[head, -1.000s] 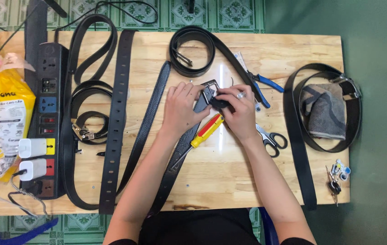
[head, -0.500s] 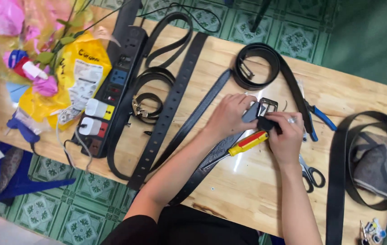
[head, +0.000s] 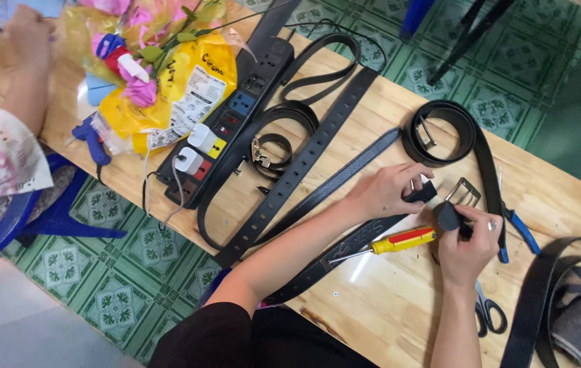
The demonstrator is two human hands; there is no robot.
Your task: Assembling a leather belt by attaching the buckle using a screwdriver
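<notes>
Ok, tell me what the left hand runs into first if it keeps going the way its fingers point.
The left hand points toward the metal buckle; past the black belt end it pinches, that buckle looks first in line, though heights are hard to judge.

The pale wooden surface (head: 379,307) ran diagonally across the frame. On it lay black belts (head: 304,163), a power strip (head: 226,126) at upper left, a yellow-handled screwdriver (head: 389,244) at centre, and scissors (head: 488,313) lower right.

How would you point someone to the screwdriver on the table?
On the wooden table, look just below the left hand and beside the right hand. The screwdriver lies across a black belt; its yellow-and-red handle is the only bright one there.
</notes>
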